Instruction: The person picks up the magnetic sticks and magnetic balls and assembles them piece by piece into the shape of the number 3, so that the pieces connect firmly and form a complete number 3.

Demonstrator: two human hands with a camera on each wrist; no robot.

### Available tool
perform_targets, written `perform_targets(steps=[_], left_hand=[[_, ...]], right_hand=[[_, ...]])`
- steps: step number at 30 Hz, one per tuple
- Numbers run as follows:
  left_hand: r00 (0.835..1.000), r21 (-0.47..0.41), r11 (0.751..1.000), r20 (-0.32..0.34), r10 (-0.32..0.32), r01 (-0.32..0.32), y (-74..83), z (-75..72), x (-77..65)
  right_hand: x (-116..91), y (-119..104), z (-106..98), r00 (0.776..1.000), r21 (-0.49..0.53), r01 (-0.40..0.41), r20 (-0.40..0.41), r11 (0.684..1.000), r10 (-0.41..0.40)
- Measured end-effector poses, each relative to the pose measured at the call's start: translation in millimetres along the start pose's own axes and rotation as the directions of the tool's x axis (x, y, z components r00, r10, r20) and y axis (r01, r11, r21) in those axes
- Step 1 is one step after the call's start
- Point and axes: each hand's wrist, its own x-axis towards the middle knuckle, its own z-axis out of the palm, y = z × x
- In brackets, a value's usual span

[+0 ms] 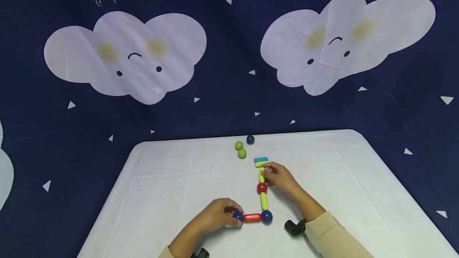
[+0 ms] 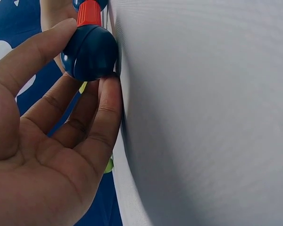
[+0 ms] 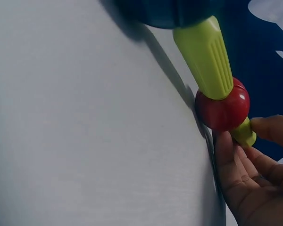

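Note:
A joined L-shaped chain of toy balls and rods lies on the white table. My left hand (image 1: 216, 215) pinches the dark blue ball (image 2: 92, 54) at its left end between thumb and fingers. From that ball a red rod (image 1: 252, 217) runs to a second dark blue ball (image 1: 267, 216) at the corner. A yellow-green rod (image 1: 264, 201) leads away from the corner to a red ball (image 1: 262, 188). Beyond the red ball, another yellow-green rod (image 1: 261, 175) sits between the thumb and fingers of my right hand (image 1: 282, 179).
Just past the chain's far end lie a blue rod (image 1: 261, 159) and a yellow-green rod (image 1: 261, 164), side by side. Two green balls (image 1: 242, 153) and a dark blue ball (image 1: 250, 139) are near the far table edge (image 1: 201, 139). A dark cloth with clouds hangs behind.

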Motion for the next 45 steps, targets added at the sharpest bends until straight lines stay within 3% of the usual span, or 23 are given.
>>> perform_targets(steps=[7, 16, 36, 45], left_hand=[[1.0, -0.009, 1.0, 0.001, 0.01, -0.01, -1.4, 0.3, -0.3], [1.0, -0.009, 1.0, 0.004, 0.02, -0.02, -0.4, -0.5, -1.1], [1.0, -0.018, 1.0, 0.018, 0.008, -0.008, 1.0, 1.5, -1.3], [0.998, -0.029, 0.999, 0.053, 0.026, -0.025, -0.1, -5.6, -0.9]], right_hand=[[-5, -3, 4, 1.0, -0.025, -0.014, 0.002, 1.0, 0.014], [-16, -14, 11, 1.0, -0.215, -0.01, 0.003, 0.976, 0.011], [-20, -13, 8, 0.999, -0.297, -0.037, -0.034, 0.954, 0.029], [-24, -13, 9, 0.999, -0.267, -0.035, -0.024, 0.963, 0.03]])
